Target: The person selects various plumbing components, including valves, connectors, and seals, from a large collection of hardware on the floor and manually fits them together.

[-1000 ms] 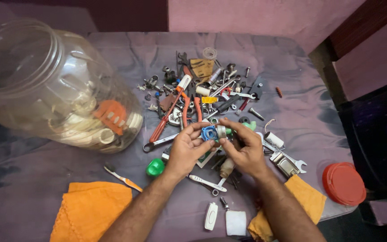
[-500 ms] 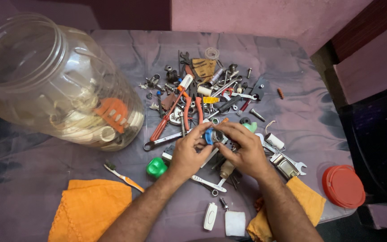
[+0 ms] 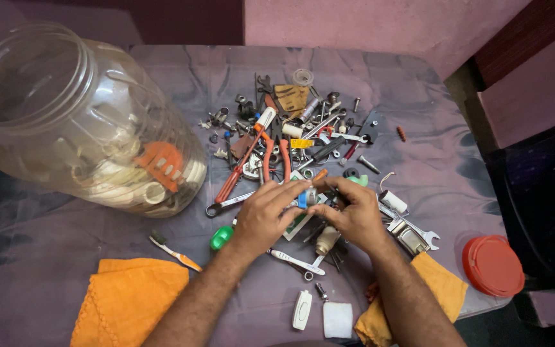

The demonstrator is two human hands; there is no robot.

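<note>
My left hand (image 3: 263, 215) and right hand (image 3: 353, 215) meet over the pile of tools (image 3: 303, 135), fingertips pinching a small blue and silver part (image 3: 307, 198) between them, big plastic jar (image 3: 78, 122) lying at ten o'clock, red lid (image 3: 493, 265) at four o'clock.

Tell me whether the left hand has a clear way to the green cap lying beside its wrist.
Probably yes: the green cap lies bare on the table right beside the left hand, nothing covering it, though that hand's fingers are busy on a small blue part.
</note>
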